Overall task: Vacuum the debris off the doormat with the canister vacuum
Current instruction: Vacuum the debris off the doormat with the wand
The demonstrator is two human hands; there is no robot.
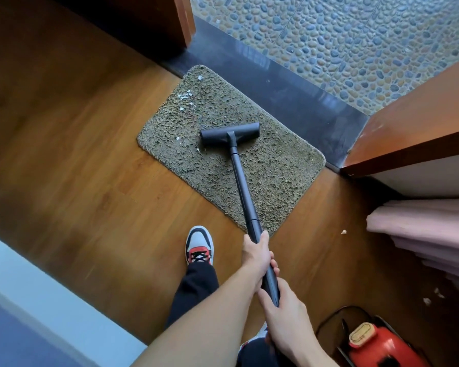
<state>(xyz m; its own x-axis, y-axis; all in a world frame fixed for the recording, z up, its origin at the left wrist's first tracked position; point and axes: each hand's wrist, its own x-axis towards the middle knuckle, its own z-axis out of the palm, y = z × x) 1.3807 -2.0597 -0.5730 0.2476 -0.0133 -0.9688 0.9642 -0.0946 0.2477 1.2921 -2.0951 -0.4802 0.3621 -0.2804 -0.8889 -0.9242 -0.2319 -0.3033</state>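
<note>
A shaggy olive-brown doormat lies on the wooden floor by the dark threshold. White debris bits are scattered on its far left part, and a few more lie near the vacuum head. The black floor head rests on the mat's middle, joined to a black wand. My left hand grips the wand higher up. My right hand grips its lower end, closer to me. The red canister vacuum sits at the bottom right.
My left foot in a grey, red and white sneaker stands just before the mat. A dark stone threshold and pebble paving lie beyond. A wooden door and pink curtain stand right. Debris crumbs lie on the floor.
</note>
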